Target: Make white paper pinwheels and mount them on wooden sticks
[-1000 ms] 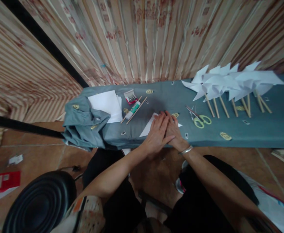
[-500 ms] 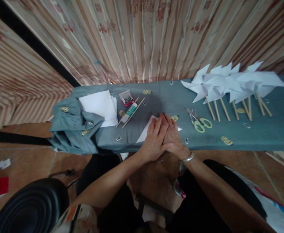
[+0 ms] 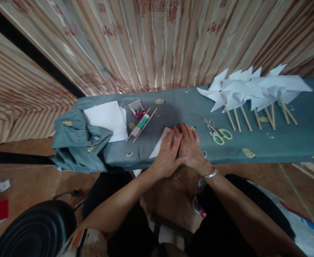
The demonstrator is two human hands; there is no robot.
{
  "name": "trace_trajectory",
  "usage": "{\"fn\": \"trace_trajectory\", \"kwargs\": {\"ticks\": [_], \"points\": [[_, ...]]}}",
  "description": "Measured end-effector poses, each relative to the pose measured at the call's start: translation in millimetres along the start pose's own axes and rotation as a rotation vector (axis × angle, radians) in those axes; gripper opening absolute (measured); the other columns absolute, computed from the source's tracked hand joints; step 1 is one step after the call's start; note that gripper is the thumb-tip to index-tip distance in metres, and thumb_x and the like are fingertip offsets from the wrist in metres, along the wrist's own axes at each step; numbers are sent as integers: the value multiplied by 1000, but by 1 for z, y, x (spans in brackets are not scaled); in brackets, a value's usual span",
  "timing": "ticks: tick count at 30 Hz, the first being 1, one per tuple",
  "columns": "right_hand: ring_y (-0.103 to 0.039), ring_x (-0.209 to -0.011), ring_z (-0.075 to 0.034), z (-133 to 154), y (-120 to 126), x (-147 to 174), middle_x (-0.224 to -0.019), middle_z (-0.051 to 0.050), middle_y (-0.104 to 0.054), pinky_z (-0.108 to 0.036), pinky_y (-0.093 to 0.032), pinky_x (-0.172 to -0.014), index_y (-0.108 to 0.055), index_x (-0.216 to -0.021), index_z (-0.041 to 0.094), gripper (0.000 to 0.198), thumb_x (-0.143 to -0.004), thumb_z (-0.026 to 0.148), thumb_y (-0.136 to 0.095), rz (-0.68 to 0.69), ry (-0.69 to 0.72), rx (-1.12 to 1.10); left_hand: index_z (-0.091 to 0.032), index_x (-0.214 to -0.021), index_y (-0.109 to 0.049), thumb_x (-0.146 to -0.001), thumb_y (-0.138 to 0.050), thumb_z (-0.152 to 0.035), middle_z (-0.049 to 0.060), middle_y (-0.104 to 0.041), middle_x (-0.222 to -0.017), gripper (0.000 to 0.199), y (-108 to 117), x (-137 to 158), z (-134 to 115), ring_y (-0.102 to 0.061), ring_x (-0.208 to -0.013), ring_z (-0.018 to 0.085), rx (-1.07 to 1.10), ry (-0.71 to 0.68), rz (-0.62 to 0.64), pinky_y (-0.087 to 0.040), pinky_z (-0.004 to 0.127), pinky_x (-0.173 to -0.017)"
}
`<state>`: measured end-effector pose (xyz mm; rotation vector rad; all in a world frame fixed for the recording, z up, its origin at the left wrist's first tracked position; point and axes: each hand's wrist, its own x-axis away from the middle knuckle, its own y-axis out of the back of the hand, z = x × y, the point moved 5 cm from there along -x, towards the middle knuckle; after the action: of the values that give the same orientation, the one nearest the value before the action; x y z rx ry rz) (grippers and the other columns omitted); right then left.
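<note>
A folded sheet of white paper [image 3: 159,144] lies near the front edge of the cloth-covered table, its left corner showing and the rest covered by my hands. My left hand [image 3: 167,151] presses flat on it with fingers stretched out. Beside it, touching, my right hand [image 3: 191,146] rests with its fingers extended over the paper's right part; a silver bangle circles that wrist. To the right lie scissors [image 3: 218,132] with yellow-green handles, blades apart. On the left are a glue stick [image 3: 140,125], two thin wooden sticks [image 3: 146,123] and a small red box of metal pins [image 3: 137,110].
Several white paper pinwheels [image 3: 242,89] on wooden sticks lie at the back right. A stack of white paper [image 3: 105,119] sits at the left by bunched cloth [image 3: 76,139]. Striped curtains [image 3: 146,46] hang behind. A black round stool [image 3: 33,228] stands at the lower left.
My right hand has shifted slightly right, off my left fingers, and now lies beside them, covering the paper's right corner. The whole view has shifted a little.
</note>
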<state>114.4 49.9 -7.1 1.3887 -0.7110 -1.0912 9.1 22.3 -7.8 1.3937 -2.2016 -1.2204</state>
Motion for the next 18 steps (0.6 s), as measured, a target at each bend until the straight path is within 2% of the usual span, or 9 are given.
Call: {"fn": "trace_trajectory", "kwargs": {"ticks": [8, 18], "points": [[-32, -142, -36, -26, 6, 8, -150, -25, -42, -54, -28, -110, -42, -146, 8, 53, -101, 33, -32, -47, -122, 25, -13, -153, -16, -94, -38, -59, 27, -3, -162, 77, 2, 1, -1, -2, -151, 37, 19, 51, 30, -19, 62, -118], [-33, -141, -36, -47, 9, 16, -149, -26, -41, -56, -28, -109, -41, -147, 9, 54, -100, 36, -31, -82, -149, 26, -18, -154, -10, -95, -40, -55, 25, -3, -162, 76, 1, 2, 0, -1, -151, 35, 0, 37, 27, -19, 63, -117]]}}
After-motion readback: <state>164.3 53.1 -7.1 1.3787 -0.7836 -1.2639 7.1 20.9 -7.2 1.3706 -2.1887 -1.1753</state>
